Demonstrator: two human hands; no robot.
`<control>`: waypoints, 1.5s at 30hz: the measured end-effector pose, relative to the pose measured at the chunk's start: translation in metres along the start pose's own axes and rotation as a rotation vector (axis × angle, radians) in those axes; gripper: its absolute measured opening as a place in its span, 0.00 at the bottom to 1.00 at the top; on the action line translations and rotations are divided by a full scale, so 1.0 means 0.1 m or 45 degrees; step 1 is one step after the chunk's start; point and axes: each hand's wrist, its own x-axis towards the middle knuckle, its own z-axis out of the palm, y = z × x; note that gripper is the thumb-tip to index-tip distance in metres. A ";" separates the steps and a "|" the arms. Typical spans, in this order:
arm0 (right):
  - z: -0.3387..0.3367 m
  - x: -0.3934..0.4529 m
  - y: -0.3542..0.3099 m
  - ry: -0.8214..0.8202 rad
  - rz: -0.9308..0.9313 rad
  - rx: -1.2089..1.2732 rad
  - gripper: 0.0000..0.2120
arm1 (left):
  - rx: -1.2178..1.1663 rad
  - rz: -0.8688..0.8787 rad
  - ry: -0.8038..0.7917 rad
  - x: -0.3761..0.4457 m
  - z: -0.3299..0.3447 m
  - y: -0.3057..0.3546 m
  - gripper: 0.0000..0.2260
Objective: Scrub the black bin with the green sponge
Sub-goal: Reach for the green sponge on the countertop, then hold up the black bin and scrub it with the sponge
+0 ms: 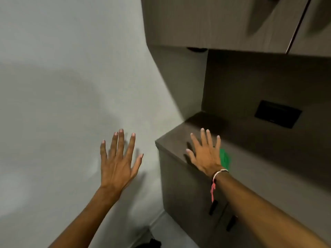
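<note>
While both hands spread, right hand (206, 157) part-hides green sponge (225, 158) — on cabinet (179, 185).

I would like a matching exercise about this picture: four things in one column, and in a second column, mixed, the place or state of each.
Things:
1. left hand
2. right hand
3. green sponge
4. black wall plate

Places or states:
A. on the brown panel above the counter
B. lying on the brown counter, partly behind a hand
C. open and empty, in front of the pale wall
D. open and empty, over the counter's edge

Pairs: 1-C, 2-D, 3-B, 4-A
</note>
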 end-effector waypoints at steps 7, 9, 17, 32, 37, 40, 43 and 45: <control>0.45 0.09 0.52 -0.159 0.225 0.086 0.23 | -0.014 0.019 -0.189 -0.23 0.92 0.34 0.34; 0.47 0.12 0.41 -0.111 0.187 0.150 0.20 | -0.016 0.032 -0.192 -0.49 1.18 0.38 0.31; 1.51 -0.48 -0.94 0.338 -0.461 0.352 0.16 | 0.011 0.106 -0.781 -1.99 2.84 0.30 0.34; 5.91 -2.30 0.01 -0.592 0.362 0.507 0.14 | -0.092 0.229 -1.211 -2.73 6.19 0.97 0.30; 6.01 -2.69 0.05 -0.640 0.521 0.771 0.09 | -0.128 0.103 -1.355 -2.99 6.11 0.95 0.24; 5.88 -2.88 -0.06 -0.695 0.649 0.880 0.10 | -0.214 0.060 -1.273 -3.43 5.57 0.85 0.24; 5.73 -3.05 -0.30 -0.673 0.687 0.970 0.18 | -0.316 0.008 -1.145 -4.03 5.01 0.67 0.24; 5.67 -3.16 -0.48 -0.692 0.647 1.050 0.20 | -0.335 0.009 -0.957 -4.44 4.79 0.57 0.21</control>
